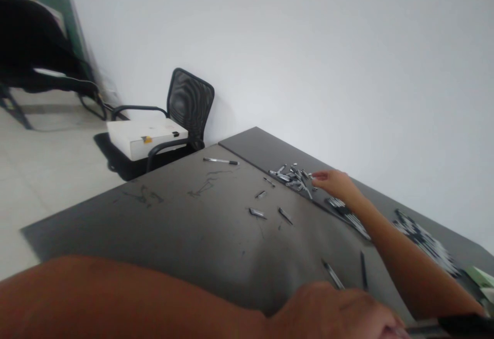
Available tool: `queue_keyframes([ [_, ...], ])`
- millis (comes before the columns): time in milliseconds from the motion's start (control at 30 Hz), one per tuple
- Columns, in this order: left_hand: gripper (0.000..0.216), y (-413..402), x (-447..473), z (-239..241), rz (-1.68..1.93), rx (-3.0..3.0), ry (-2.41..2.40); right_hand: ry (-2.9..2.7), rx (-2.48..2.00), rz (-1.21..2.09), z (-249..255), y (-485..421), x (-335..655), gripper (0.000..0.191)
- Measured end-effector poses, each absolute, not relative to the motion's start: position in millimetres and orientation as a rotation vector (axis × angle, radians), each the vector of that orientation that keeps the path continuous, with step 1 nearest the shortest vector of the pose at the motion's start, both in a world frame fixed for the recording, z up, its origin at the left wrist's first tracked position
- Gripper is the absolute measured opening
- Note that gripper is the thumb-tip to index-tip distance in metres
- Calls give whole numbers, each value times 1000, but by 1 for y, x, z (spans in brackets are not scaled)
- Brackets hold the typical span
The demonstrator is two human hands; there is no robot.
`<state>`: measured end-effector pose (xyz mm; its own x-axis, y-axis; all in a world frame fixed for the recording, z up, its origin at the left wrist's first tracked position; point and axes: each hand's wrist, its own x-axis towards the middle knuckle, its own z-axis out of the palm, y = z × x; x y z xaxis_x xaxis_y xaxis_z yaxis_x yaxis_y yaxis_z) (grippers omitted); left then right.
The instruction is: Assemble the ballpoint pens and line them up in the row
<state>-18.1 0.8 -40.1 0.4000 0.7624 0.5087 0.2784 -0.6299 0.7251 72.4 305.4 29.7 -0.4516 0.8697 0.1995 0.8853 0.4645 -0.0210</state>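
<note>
At the bottom edge, my left hand (335, 312) is curled closed around a pen (422, 327) with a clear barrel and a dark end, partly cut off by the frame. My right hand (332, 183) reaches across to a loose pile of pen parts (295, 178), white, clear and black. Its fingers are drawn together at the pile's right side; whatever is between the fingertips is too small to make out. Several short pen pieces (285, 216) lie scattered left of that arm. Just beyond my left hand are a clear pen (332, 274) and a dark, thin piece (364, 271).
A row of pens (349, 218) lies under my right forearm, with a larger group of pens (426, 244) farther right. One pen (221, 161) rests near the far edge of the grey table (173, 226). A mesh chair (191, 100) holding a white box (144, 132) stands beyond.
</note>
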Motion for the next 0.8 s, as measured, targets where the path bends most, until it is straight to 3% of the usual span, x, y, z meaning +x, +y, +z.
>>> queue_keyframes([
  [167,27,-9,-30,-29,1314,2081,857,-2351,-1421,-78,60,239,127,37],
  [367,26,-15,-35,-23,1307,2007,929,-2100,-1290,221,77,131,220,40],
  [567,19,-18,-33,-25,1227,1959,998,-2032,-1302,457,72,55,250,32],
  [800,22,-21,-32,-18,1090,2024,1111,-1843,-962,900,51,36,250,37],
])
